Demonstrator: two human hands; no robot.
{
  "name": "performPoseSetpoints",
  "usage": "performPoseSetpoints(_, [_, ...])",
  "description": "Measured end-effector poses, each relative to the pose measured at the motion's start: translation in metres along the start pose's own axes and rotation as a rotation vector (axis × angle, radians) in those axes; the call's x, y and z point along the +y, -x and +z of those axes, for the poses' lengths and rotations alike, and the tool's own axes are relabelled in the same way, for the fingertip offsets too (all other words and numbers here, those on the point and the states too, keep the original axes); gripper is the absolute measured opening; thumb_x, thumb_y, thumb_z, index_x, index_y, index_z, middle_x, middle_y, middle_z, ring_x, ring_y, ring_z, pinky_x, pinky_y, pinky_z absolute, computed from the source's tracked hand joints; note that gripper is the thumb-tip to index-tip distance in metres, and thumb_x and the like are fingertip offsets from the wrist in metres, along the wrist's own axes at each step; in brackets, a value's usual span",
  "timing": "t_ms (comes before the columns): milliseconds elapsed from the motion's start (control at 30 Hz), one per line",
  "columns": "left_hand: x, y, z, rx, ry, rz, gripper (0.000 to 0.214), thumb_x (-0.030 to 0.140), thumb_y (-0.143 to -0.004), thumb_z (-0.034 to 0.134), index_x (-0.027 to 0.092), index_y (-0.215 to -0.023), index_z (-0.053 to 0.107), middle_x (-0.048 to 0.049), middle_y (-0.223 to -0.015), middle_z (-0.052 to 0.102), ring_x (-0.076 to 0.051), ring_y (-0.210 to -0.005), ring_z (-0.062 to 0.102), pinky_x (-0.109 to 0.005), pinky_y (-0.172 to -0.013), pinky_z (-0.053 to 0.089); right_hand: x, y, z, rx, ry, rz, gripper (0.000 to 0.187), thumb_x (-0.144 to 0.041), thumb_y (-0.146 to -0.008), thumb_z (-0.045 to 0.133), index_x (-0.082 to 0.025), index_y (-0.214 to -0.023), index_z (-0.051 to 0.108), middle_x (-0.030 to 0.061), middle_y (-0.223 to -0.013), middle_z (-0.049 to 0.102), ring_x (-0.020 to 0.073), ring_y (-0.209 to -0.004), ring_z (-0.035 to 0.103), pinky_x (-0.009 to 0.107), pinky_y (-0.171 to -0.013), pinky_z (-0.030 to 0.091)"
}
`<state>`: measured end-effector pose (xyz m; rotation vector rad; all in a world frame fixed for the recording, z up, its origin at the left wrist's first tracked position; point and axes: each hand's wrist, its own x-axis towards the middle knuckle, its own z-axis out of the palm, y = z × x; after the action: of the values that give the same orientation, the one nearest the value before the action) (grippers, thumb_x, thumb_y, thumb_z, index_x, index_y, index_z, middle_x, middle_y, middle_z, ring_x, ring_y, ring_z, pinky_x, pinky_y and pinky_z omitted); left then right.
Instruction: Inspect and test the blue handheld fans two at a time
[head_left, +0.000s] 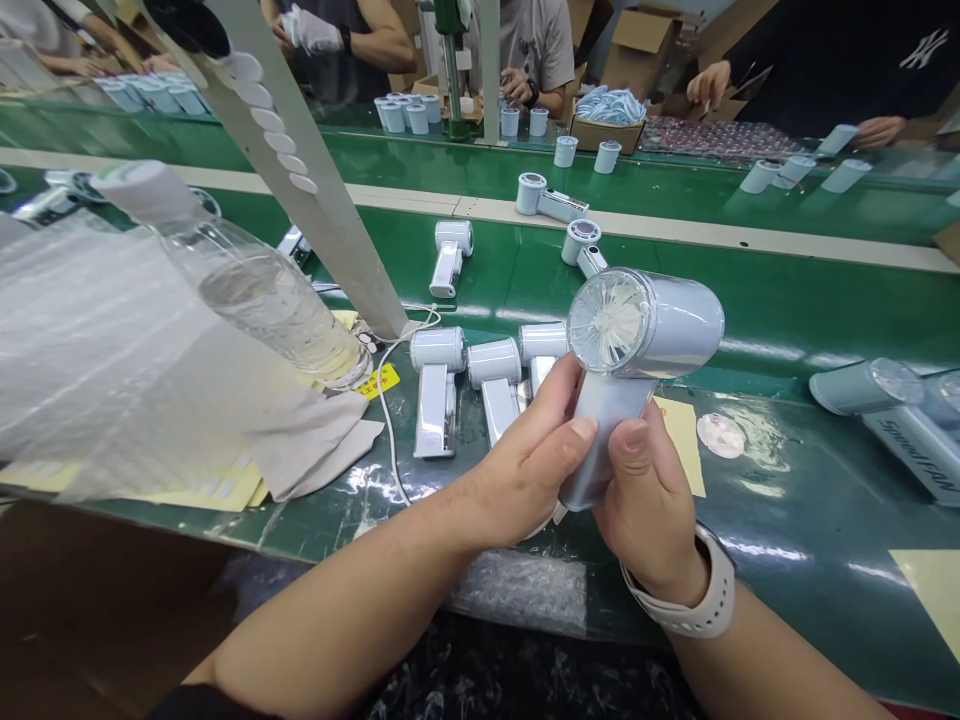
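Note:
I hold a pale blue handheld fan [637, 340] upright above the green bench, its round clear grille facing me. My left hand [525, 460] wraps the handle from the left, fingers closed around it. On the right side of the handle my right hand [649, 500] grips with the thumb pressed on its front; a white watch band sits on that wrist. Just behind my hands, three more fans [491, 385] lie in a row on the bench.
A clear water bottle [255, 290] lies tilted on bubble wrap [82, 340] at left, beside a slanted grey post [315, 190]. More fans [885, 400] lie right and on the belt [750, 290]. Other people work across the line, with cartons behind.

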<state>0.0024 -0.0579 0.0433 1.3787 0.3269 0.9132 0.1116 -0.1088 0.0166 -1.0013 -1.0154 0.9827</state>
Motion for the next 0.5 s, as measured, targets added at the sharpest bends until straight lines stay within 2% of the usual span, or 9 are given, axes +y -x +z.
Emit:
performPoseSetpoints(167, [-0.0013,-0.0001,-0.0015,-0.030,-0.015,0.042,0.060,0.040,-0.099,0.041,0.014,-0.153,0.031,-0.0129,-0.157,0.040,-0.032,-0.144,0.035,-0.044,-0.121,0.030,-0.0013,-0.0001,0.0000,0.005,-0.012,-0.003,0.041,-0.056,-0.098,0.050,-0.031,-0.129,0.059,0.0072,-0.127,0.065,0.0279,-0.121,0.060,0.051,-0.108,0.047])
performPoseSetpoints(500, [-0.0080,-0.0006,-0.0002,-0.016,0.057,0.015,0.059,0.041,-0.097,0.045,0.015,-0.149,0.034,-0.0143,-0.150,0.045,-0.031,-0.139,0.040,-0.044,-0.117,0.032,0.0012,-0.0008,-0.0016,0.006,-0.007,0.002,0.041,-0.056,-0.097,0.051,-0.032,-0.129,0.060,0.0070,-0.124,0.066,0.0266,-0.117,0.062,0.050,-0.104,0.049])
